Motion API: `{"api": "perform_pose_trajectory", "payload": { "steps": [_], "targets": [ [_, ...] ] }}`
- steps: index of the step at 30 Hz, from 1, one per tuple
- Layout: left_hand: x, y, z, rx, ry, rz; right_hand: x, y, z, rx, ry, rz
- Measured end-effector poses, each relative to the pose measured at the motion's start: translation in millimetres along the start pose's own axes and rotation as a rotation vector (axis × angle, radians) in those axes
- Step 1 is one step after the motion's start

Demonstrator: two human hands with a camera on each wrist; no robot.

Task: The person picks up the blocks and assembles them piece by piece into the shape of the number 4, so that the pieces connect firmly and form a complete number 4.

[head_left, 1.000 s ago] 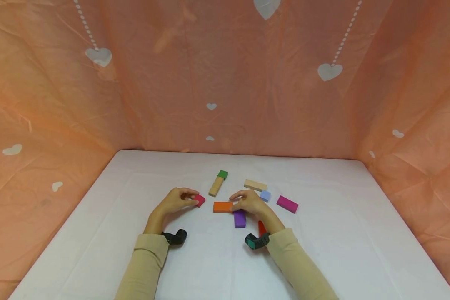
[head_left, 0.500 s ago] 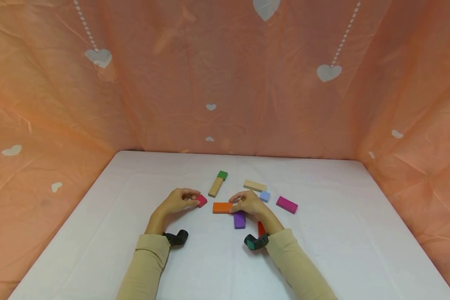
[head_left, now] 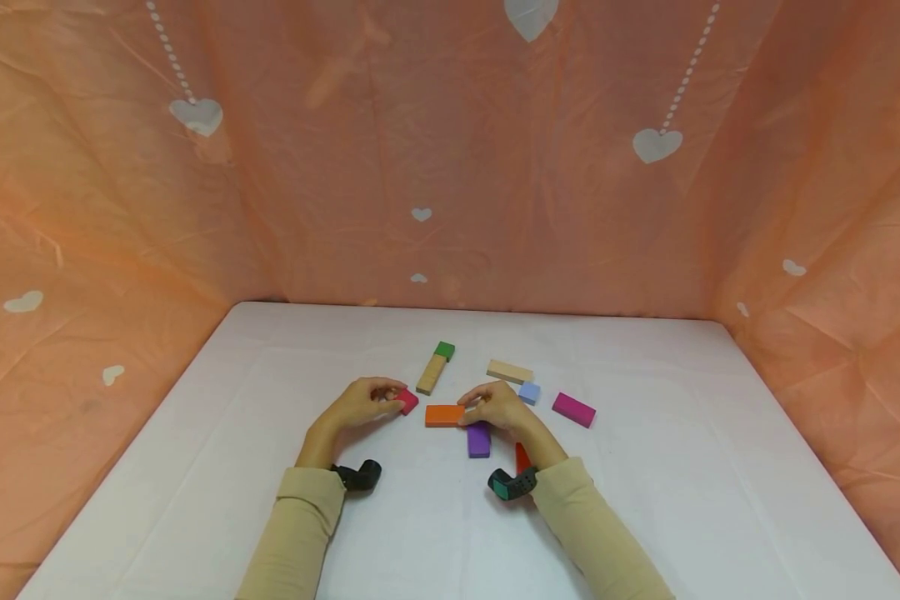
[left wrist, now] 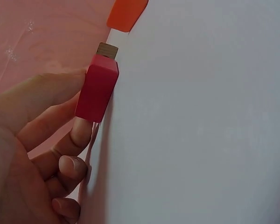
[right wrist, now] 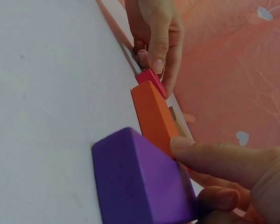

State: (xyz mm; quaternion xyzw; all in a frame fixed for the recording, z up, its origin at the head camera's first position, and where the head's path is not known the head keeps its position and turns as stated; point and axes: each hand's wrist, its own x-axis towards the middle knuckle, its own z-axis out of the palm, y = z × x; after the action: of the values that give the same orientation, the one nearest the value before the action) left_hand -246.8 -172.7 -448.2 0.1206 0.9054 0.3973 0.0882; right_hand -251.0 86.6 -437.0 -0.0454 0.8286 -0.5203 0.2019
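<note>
My left hand (head_left: 363,403) pinches a small crimson block (left wrist: 98,88) between thumb and fingers, just above or at the white tabletop. A short gap separates this block from the left end of a flat orange block (head_left: 442,416). At the orange block's right end, my right hand (head_left: 498,406) pinches it with the thumb (right wrist: 189,148) on the near side and fingers behind. A purple block (right wrist: 140,182) lies below that hand, its far end close to the orange one.
Beyond the hands, a green block (head_left: 445,351) adjoins a plain wooden block (head_left: 431,375). Further right are another wooden block (head_left: 510,371), a light blue block (head_left: 529,393) and a magenta block (head_left: 573,410). A red block (head_left: 522,457) is partly hidden by the right wrist.
My left hand has slid slightly to the right with the crimson block, narrowing the gap to the orange block. The right hand stays in place on the orange block.
</note>
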Motion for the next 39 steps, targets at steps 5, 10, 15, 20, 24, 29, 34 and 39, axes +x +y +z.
{"api": "perform_pose_trajectory", "payload": {
  "steps": [5,10,15,20,24,29,34,39],
  "targets": [
    [0.1,1.5,-0.1,0.005,0.004,0.001,0.1,0.6,-0.4,-0.004,0.004,-0.007],
    [0.8,3.0,1.7,-0.017,0.012,0.005,0.7,1.6,-0.6,0.002,-0.002,-0.006],
    [0.1,5.4,4.5,-0.036,0.024,0.01,1.8,1.7,-0.2,0.008,0.014,0.015],
    [0.8,6.9,5.9,-0.039,0.034,0.011,3.5,2.9,0.0,0.008,0.034,0.042],
    [1.1,4.7,5.1,-0.05,0.014,-0.021,4.2,4.2,-0.5,0.032,0.025,0.048],
    [0.8,-0.7,2.6,-0.064,-0.028,-0.053,5.9,5.9,-2.2,0.059,0.016,0.059],
    [-0.2,-0.6,1.3,-0.072,-0.048,-0.038,7.2,7.3,-2.7,0.058,0.017,0.072],
    [-0.1,0.2,2.2,-0.074,-0.043,-0.045,7.5,7.5,-1.8,0.06,0.017,0.08]
  ]
}}
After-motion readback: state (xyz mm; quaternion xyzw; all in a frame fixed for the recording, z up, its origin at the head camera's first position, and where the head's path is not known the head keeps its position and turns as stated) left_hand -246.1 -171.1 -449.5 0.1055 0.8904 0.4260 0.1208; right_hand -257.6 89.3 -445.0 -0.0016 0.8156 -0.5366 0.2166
